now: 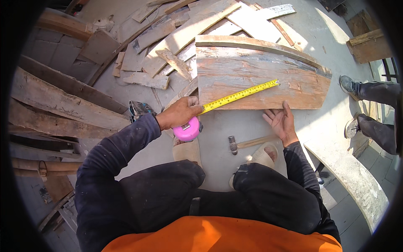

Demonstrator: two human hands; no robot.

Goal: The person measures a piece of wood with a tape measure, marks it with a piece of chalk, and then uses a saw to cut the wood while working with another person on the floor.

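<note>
A pink tape measure case [187, 129] sits just left of the frame's centre, gripped from above by the left hand [179, 112], whose fingers are curled together around the case and the root of the blade. The yellow tape blade [240, 95] runs up and to the right from the case across a weathered wooden board [260, 80], its tip near the middle of the board's upper half. The board lies on the concrete floor [218, 126] in the upper centre of the frame, with a narrower plank [252, 43] along its top edge.

The right hand [282, 122] rests at the board's lower edge, right of centre, palm up and empty, with its fingers loosely spread and the fingertips touching the wood. Just below the hands, a hammer [245, 143] lies flat on the floor between the person's two sandalled feet. A heap of scrap planks [168, 38] fills the upper left. At the right edge stand another person's legs and shoes [369, 109].
</note>
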